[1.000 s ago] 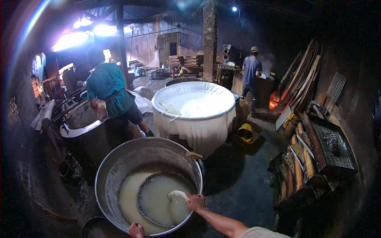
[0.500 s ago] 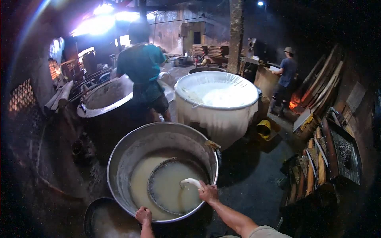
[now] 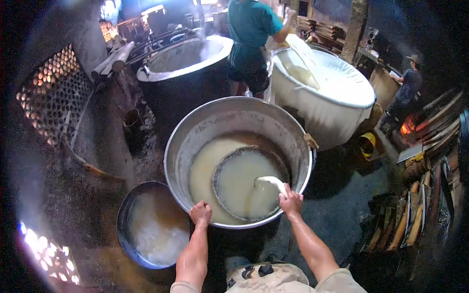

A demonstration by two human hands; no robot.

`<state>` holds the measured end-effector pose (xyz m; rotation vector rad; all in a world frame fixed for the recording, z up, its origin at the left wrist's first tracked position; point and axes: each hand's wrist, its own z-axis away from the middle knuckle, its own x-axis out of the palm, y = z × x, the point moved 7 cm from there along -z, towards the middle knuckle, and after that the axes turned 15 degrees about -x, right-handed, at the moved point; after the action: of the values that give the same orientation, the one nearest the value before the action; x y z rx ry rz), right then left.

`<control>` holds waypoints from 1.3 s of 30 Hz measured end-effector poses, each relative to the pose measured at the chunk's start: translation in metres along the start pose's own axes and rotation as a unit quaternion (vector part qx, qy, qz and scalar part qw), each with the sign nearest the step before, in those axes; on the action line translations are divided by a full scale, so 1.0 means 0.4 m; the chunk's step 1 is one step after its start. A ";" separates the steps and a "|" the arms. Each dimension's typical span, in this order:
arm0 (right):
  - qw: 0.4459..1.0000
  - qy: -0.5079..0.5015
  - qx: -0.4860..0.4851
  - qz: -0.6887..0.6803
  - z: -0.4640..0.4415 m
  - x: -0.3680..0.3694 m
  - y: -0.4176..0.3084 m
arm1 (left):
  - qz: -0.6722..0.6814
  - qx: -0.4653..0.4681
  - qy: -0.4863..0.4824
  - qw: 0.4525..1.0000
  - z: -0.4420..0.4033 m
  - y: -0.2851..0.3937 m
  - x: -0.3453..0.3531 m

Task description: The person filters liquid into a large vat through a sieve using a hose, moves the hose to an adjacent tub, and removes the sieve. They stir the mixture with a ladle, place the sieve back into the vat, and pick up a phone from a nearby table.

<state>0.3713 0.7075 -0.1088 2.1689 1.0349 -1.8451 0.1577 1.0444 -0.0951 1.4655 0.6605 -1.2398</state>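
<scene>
A large metal pot [image 3: 183,128] filled partway with cloudy pale liquid stands before me. A dark-rimmed round sieve or basket [image 3: 215,177] sits in the liquid, its bottom hidden. My left hand [image 3: 201,213] is closed over the pot's near rim, left of centre. At the near right rim, my right hand [image 3: 291,200] grips a curved white handle-like piece [image 3: 271,180] that reaches inward over the sieve. What its far end joins, if anything, I cannot make out.
A dark basin [image 3: 128,200] of steaming liquid stands lower left. Behind the pot, a person in teal [image 3: 249,36] tips pale liquid into a cloth-lined vat [image 3: 312,117]. Another vat [image 3: 159,75] stands back left. Firewood [image 3: 408,215] and another person [image 3: 409,85] near a fire are right.
My view has tilted down and left, so the pot sits more central. Both hands keep their places at the rim. The teal-clad person has turned to the vat and is pouring.
</scene>
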 end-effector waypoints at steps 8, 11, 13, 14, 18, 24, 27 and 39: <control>1.000 0.007 -0.006 -0.006 -0.003 -0.018 -0.010 | 0.008 -0.005 -0.003 1.000 -0.010 -0.011 0.014; 0.999 0.037 -0.019 0.004 -0.003 -0.003 -0.004 | 0.005 -0.012 0.003 1.000 -0.008 -0.009 0.006; 0.999 0.035 -0.021 -0.004 -0.002 0.007 0.003 | 0.017 -0.002 0.006 1.000 -0.007 -0.007 0.004; 0.999 0.034 -0.018 -0.007 -0.002 0.008 0.004 | 0.016 -0.002 0.001 1.000 -0.009 -0.008 0.007; 0.999 0.036 -0.021 -0.002 -0.003 -0.006 -0.008 | 0.017 -0.001 0.000 1.000 -0.012 -0.010 0.008; 0.999 0.031 -0.023 -0.002 -0.003 -0.012 -0.013 | -0.006 -0.004 -0.017 1.000 -0.013 -0.012 0.015; 0.999 0.026 -0.020 -0.012 -0.004 -0.011 -0.012 | 0.001 0.002 -0.011 1.000 -0.015 -0.013 0.018; 0.999 0.017 -0.020 -0.030 -0.006 0.001 -0.001 | 0.012 0.005 0.001 1.000 -0.013 -0.012 0.014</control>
<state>0.3731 0.7093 -0.1082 2.1782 1.1463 -1.8014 0.1571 1.0496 -0.1024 1.4799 0.6367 -1.2253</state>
